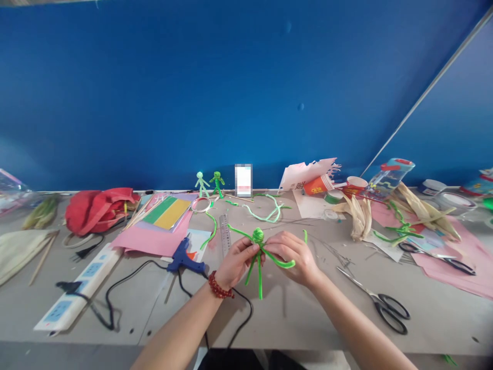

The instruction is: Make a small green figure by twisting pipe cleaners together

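Between my hands, above the grey table, is a bright green pipe-cleaner figure (pixel 258 236) with a coiled round head and several long limbs hanging and sticking out. My left hand (pixel 239 261) pinches it just below the head; a red bead bracelet circles that wrist. My right hand (pixel 293 254) has its fingers closed at the figure's neck from the other side, partly hiding one limb. Farther back, a pale green figure (pixel 201 184) and a darker green figure (pixel 217 184) stand upright by the blue wall.
A blue glue gun (pixel 186 257) with a black cord lies left of my hands, near a white power strip (pixel 82 288). Black-handled scissors (pixel 379 300) rest at right. A ruler (pixel 225 234), loose pipe cleaners (pixel 265 215), pink paper (pixel 154 237) and paper cups (pixel 321 185) lie behind.
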`<action>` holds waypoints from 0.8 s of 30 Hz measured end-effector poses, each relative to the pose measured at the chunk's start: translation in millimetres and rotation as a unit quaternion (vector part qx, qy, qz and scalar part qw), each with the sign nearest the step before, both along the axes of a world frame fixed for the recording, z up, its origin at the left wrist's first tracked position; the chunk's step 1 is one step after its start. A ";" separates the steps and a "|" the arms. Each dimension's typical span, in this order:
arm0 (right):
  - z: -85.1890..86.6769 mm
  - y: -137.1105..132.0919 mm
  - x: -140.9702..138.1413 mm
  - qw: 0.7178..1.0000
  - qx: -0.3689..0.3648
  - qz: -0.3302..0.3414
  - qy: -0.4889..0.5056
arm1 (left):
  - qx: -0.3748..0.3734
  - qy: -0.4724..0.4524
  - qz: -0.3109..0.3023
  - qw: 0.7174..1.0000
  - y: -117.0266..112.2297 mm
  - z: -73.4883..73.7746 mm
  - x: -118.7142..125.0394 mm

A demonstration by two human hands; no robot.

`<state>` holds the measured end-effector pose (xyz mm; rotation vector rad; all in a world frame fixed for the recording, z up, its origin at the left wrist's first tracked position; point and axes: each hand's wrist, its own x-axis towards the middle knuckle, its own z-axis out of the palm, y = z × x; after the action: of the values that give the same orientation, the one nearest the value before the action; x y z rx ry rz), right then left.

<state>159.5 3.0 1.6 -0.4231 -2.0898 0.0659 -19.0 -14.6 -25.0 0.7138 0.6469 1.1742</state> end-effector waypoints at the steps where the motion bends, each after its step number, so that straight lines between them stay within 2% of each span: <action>1: 1.4 -0.4 -0.1 1.000 -0.011 0.002 0.001 | 0.002 0.003 0.002 1.000 0.1 -0.2 0.1; 4: 3.0 -0.4 -0.8 0.999 -0.041 0.007 0.003 | 0.001 0.006 0.009 1.000 0.5 0.0 0.4; 9: -2.1 4.8 -0.5 0.999 -0.042 0.018 0.002 | 0.011 0.023 0.015 1.000 0.9 1.2 0.4; 16: -1.4 5.2 0.6 0.996 -0.091 0.020 0.004 | 0.051 0.073 -0.009 0.996 1.3 -2.4 -1.5; 24: -5.1 2.3 0.5 0.989 -0.146 0.015 0.022 | 0.036 0.052 -0.007 0.998 0.5 2.0 0.7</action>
<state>160.0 5.3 -3.5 -0.5605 -2.0480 0.3986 -18.3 -14.1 -23.0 0.8435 0.6885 1.1564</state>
